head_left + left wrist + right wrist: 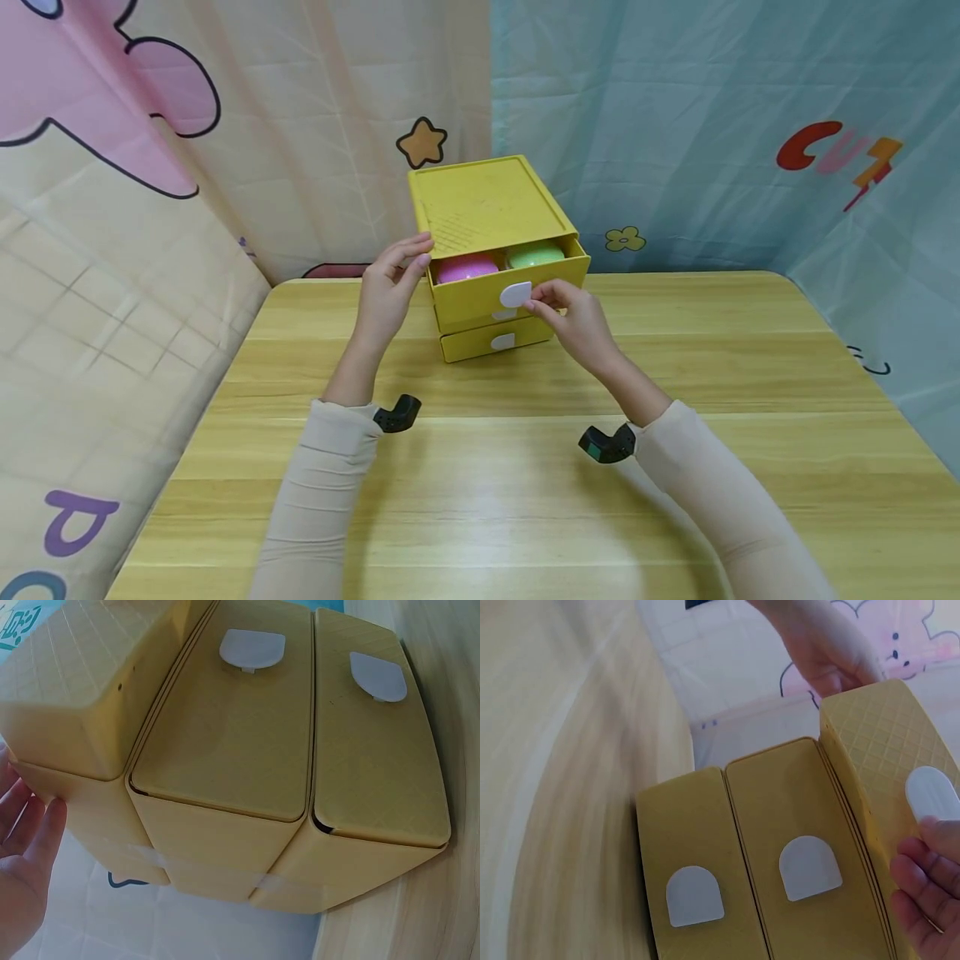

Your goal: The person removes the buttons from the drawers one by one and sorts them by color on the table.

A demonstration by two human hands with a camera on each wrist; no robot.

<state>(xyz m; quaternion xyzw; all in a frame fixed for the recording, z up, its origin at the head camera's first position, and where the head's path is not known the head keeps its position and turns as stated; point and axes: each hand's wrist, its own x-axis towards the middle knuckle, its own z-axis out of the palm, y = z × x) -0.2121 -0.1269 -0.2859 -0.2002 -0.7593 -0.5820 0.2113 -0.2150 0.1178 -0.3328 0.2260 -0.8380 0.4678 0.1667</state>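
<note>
A yellow drawer cabinet (491, 200) stands at the back of the table, its top drawer (468, 304) pulled partway out. Inside that drawer a rounded pink thing (467, 267) and a rounded light green one (535, 253) show; their kind cannot be told. My right hand (576, 325) pinches the white handle (514, 294) on the drawer's front, thumb against it in the right wrist view. At the cabinet's left side, my left hand (386, 283) touches near the upper front corner, fingers (46, 832) fairly straight. Two lower drawers, each with a white handle (379, 676), are closed.
The wooden table (480, 492) reaches toward me in front of the cabinet. Printed curtains (675, 100) hang close behind the cabinet and along the sides. Each wrist wears a small black camera (397, 414).
</note>
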